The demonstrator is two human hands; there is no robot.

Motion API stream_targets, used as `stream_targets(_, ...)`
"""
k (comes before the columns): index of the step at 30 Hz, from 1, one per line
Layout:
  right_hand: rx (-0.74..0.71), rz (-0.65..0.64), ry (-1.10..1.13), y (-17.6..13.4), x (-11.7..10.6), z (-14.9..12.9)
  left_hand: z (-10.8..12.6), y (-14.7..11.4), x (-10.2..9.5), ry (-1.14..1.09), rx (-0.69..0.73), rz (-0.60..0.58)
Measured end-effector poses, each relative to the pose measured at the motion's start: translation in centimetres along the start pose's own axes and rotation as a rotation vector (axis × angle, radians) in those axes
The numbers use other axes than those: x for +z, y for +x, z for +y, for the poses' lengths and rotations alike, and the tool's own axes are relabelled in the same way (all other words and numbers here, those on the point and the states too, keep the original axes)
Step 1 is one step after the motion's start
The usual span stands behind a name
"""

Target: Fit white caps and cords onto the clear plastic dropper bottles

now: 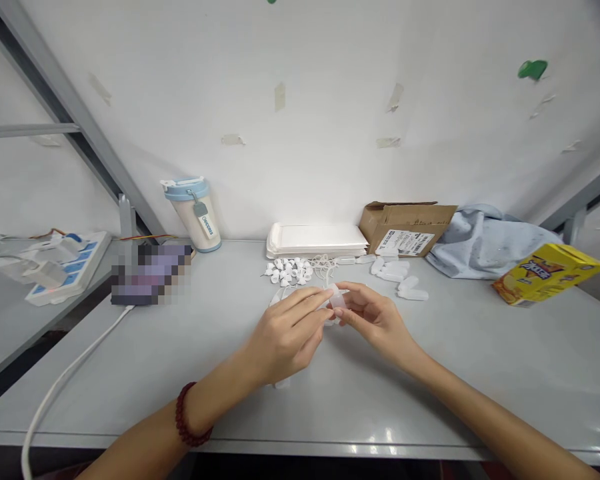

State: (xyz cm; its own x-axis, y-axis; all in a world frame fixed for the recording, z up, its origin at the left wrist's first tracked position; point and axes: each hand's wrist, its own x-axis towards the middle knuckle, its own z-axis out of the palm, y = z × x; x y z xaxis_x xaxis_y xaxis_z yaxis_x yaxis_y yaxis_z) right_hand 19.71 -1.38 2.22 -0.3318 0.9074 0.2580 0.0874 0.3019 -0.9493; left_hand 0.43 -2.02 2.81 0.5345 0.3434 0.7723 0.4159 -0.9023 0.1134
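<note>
Between my two hands, over the middle of the table, is a small translucent white plastic piece (337,299). My right hand (380,325) pinches it between thumb and fingertips. From the other side my left hand (286,331) presses its fingertips against the piece, fingers together. Just beyond lie a cluster of small white caps (289,271) and a tangle of white cord (324,265). Several frosted plastic pieces (394,270) are scattered to the right. More white material shows partly from under my left hand, mostly hidden.
A stack of white trays (317,239) and an opened cardboard box (405,230) stand against the wall. Right of them are a grey-blue cloth (485,240) and a yellow carton (545,272). A tumbler (195,217), a cabled phone (150,275) and a power strip (75,270) are left.
</note>
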Motion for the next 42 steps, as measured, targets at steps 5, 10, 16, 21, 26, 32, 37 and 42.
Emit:
stream_targets(5, 0.010, -0.004, -0.014, -0.1, 0.1, 0.0, -0.1, 0.0, 0.0, 0.017, 0.014, 0.008)
stream_targets(10, 0.016, -0.013, -0.026, -0.1, 0.2, -0.1, -0.3, 0.0, -0.1, 0.047, 0.021, 0.064)
stream_targets(16, 0.025, -0.012, -0.032, -0.6, 0.9, -0.6, -0.1, 0.3, -0.3, 0.123, -0.141, 0.033)
stream_targets(21, 0.039, 0.020, -0.063, -1.1, 1.5, -0.5, 0.0, 0.5, -0.7, 0.181, -0.157, -0.072)
stream_targets(26, 0.125, 0.044, 0.024, -1.2, 2.0, -0.2, 0.3, 0.8, -1.5, 0.146, -0.183, -0.223)
stream_targets(32, 0.160, -0.002, 0.090, -1.6, 2.7, -0.6, 1.0, 0.5, -1.7, 0.182, -0.205, -0.241)
stream_targets(37, 0.160, -0.095, -0.002, -2.1, 3.2, -1.0, 1.9, -1.3, -2.0, 0.259, -0.247, -0.214)
stream_targets(42, 0.151, -0.112, -0.021, -2.7, 3.9, -1.1, 3.0, -2.1, -2.3, 0.259, -0.272, -0.216)
